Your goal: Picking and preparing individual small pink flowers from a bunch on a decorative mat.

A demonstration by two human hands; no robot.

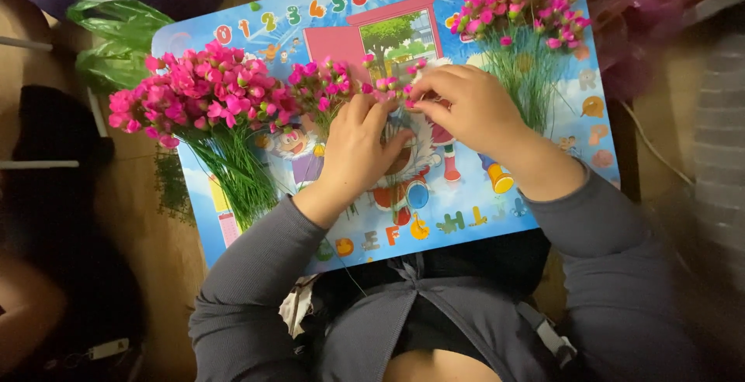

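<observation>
Seen from above: left hand (358, 148) steadying a small pink flower sprig (326, 91) over a colourful mat (466, 211) on the desk, right hand (463, 107) pinching its blossoms. Finished bunches (198, 91) laid aside, left and right.

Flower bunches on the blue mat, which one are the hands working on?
The small middle bunch. Both the left hand and right hand touch it; the big left bunch and the top-right bunch lie untouched.

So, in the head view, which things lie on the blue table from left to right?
Big pink flower bunch → small pink sprig → left hand → right hand → pink flower bunch with green stems.
</observation>
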